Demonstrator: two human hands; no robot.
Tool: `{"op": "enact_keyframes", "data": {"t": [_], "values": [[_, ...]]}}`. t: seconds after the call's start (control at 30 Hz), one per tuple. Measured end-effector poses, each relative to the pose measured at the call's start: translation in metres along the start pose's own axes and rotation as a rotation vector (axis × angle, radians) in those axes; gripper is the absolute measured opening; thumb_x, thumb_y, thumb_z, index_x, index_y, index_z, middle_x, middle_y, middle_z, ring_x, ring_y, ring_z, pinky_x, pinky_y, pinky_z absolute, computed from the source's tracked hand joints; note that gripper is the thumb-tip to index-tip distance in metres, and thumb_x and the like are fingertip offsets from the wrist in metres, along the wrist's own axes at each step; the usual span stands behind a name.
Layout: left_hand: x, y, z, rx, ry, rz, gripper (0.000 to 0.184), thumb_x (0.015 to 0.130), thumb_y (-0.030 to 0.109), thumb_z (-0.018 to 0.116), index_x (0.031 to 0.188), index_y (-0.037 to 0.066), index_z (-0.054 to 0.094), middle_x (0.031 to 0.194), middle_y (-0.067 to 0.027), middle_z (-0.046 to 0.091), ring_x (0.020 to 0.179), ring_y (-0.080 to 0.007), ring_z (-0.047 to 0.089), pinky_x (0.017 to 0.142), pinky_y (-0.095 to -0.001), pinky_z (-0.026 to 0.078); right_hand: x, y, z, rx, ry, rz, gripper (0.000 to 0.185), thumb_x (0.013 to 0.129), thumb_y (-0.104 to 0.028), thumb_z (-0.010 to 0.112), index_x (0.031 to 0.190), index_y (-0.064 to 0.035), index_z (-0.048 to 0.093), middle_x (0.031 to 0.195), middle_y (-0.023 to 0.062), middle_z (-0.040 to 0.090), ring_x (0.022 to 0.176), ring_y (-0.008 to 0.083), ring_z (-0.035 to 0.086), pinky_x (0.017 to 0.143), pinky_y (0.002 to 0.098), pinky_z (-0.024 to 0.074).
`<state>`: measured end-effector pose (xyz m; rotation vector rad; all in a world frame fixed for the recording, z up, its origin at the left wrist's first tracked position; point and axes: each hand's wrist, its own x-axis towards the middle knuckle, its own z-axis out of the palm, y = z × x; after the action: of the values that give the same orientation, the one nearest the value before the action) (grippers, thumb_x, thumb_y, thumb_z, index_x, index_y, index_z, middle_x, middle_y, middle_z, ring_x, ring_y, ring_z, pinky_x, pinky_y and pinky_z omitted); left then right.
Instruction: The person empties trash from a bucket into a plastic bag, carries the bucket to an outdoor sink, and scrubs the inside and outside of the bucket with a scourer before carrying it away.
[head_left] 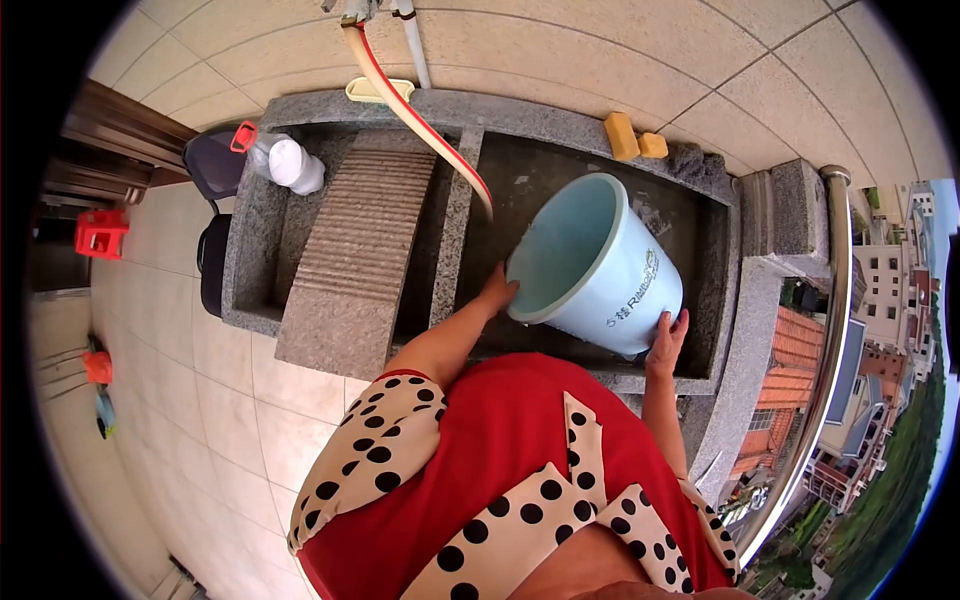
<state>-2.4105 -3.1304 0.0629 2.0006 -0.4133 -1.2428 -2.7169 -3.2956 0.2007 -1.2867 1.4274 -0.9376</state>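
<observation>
A light blue bucket [625,285] with dark lettering is tilted over the right basin of a stone sink [455,235], its mouth facing up and left. My left hand [499,290] grips the rim at its lower left side. At the bucket's lower right, near its base, my right hand [668,340] presses against the wall with the fingers pointing up. A cream hose [415,120] with a red stripe hangs down from the tap, its end just left of the bucket.
A ribbed stone washboard [350,250] lies across the left basin, beside a plastic bottle [265,155] and a white container [297,168]. Yellow blocks [622,136] and a pale soap dish [378,90] sit on the back ledge. A metal railing [835,300] runs along the right.
</observation>
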Motion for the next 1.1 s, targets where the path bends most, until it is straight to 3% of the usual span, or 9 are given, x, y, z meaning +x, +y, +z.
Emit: {"op": "enact_keyframes", "data": {"t": [0.2, 0.33, 0.37, 0.47, 0.5, 0.7, 0.83, 0.97, 1.1], "values": [[-0.024, 0.108, -0.023, 0.113, 0.120, 0.219, 0.059, 0.085, 0.046, 0.057, 0.122, 0.000, 0.051, 0.113, -0.0206, 0.059, 0.102, -0.0347, 0.059, 0.088, -0.0421, 0.046, -0.033, 0.008, -0.005, 0.009, -0.093, -0.042, 0.080, 0.082, -0.014, 0.070, 0.144, -0.0017, 0.021, 0.122, 0.0130, 0.048, 0.107, 0.0220, 0.048, 0.096, 0.0355, 0.0381], [-0.061, 0.211, -0.043, -0.858, -0.649, -0.030, 0.066, 0.088, 0.061, 0.050, 0.116, 0.001, 0.057, 0.106, -0.0100, 0.063, 0.093, -0.0206, 0.061, 0.083, -0.0363, 0.049, -0.059, 0.002, 0.006, -0.099, -0.184, -0.022, 0.078, 0.075, -0.004, 0.072, 0.139, -0.0022, 0.029, 0.123, 0.0123, 0.049, 0.110, 0.0221, 0.049, 0.096, 0.0353, 0.0397], [-0.072, 0.233, -0.046, -0.927, -0.709, 0.020, 0.057, 0.089, 0.051, 0.055, 0.113, -0.001, 0.057, 0.104, -0.0091, 0.063, 0.092, -0.0192, 0.060, 0.082, -0.0332, 0.049, -0.060, 0.006, 0.005, -0.234, -0.208, -0.064, 0.077, 0.074, -0.003, 0.072, 0.138, -0.0020, 0.030, 0.123, 0.0121, 0.049, 0.111, 0.0211, 0.049, 0.095, 0.0345, 0.0404], [-0.073, 0.244, -0.041, -0.352, -0.417, 0.286, 0.043, 0.090, 0.036, 0.059, 0.112, -0.002, 0.057, 0.102, -0.0078, 0.063, 0.091, -0.0174, 0.060, 0.082, -0.0323, 0.048, -0.054, 0.008, 0.003, -0.385, -0.245, -0.090, 0.069, 0.068, 0.000, 0.073, 0.129, -0.0008, 0.041, 0.109, 0.0099, 0.056, 0.098, 0.0196, 0.054, 0.085, 0.0329, 0.0458], [-0.076, 0.243, -0.043, -0.375, -0.419, 0.265, 0.032, 0.090, 0.020, 0.059, 0.113, -0.002, 0.057, 0.103, -0.0071, 0.062, 0.092, -0.0156, 0.059, 0.082, -0.0317, 0.048, -0.043, 0.021, -0.003, -0.352, -0.309, -0.046, 0.067, 0.066, 0.000, 0.073, 0.127, -0.0008, 0.044, 0.103, 0.0089, 0.057, 0.092, 0.0195, 0.056, 0.083, 0.0325, 0.0466], [-0.128, 0.158, -0.045, -0.564, -0.539, 0.441, 0.034, 0.090, 0.015, 0.060, 0.120, 0.001, 0.055, 0.108, -0.0048, 0.062, 0.095, -0.0128, 0.056, 0.085, -0.0304, 0.046, -0.028, -0.004, -0.004, 0.151, -0.290, 0.565, 0.052, 0.062, 0.007, 0.040, 0.110, -0.0035, 0.055, 0.088, 0.0068, 0.059, 0.078, 0.0204, 0.058, 0.057, 0.0298, 0.0498], [-0.121, 0.127, -0.066, -0.038, -0.735, 0.395, 0.057, 0.087, 0.023, 0.065, 0.135, 0.003, 0.041, 0.120, -0.0060, 0.057, 0.106, -0.0129, 0.051, 0.092, -0.0282, 0.042, -0.016, 0.006, 0.004, 0.003, -0.178, 0.478, 0.045, 0.072, 0.006, 0.037, 0.109, -0.0025, 0.061, 0.086, 0.0050, 0.061, 0.066, 0.0137, 0.055, 0.053, 0.0247, 0.0464], [-0.106, 0.136, -0.076, -0.407, -0.605, 0.271, 0.092, 0.080, 0.046, 0.069, 0.145, 0.002, 0.021, 0.135, -0.0144, 0.046, 0.121, -0.0221, 0.045, 0.099, -0.0348, 0.038, -0.007, 0.008, 0.005, 0.092, -0.098, 0.487, 0.042, 0.076, 0.003, 0.040, 0.112, -0.0047, 0.061, 0.084, 0.0032, 0.060, 0.061, 0.0106, 0.050, 0.048, 0.0214, 0.0389], [-0.096, 0.206, -0.068, -0.726, -0.452, 0.169, 0.078, 0.083, 0.051, 0.063, 0.136, 0.001, 0.036, 0.122, -0.0118, 0.054, 0.105, -0.0234, 0.054, 0.089, -0.0378, 0.044, 0.000, 0.020, 0.007, 0.032, -0.064, 0.385, 0.034, 0.082, -0.002, 0.045, 0.111, -0.0088, 0.061, 0.085, -0.0005, 0.059, 0.068, 0.0091, 0.051, 0.052, 0.0231, 0.0405]]}}
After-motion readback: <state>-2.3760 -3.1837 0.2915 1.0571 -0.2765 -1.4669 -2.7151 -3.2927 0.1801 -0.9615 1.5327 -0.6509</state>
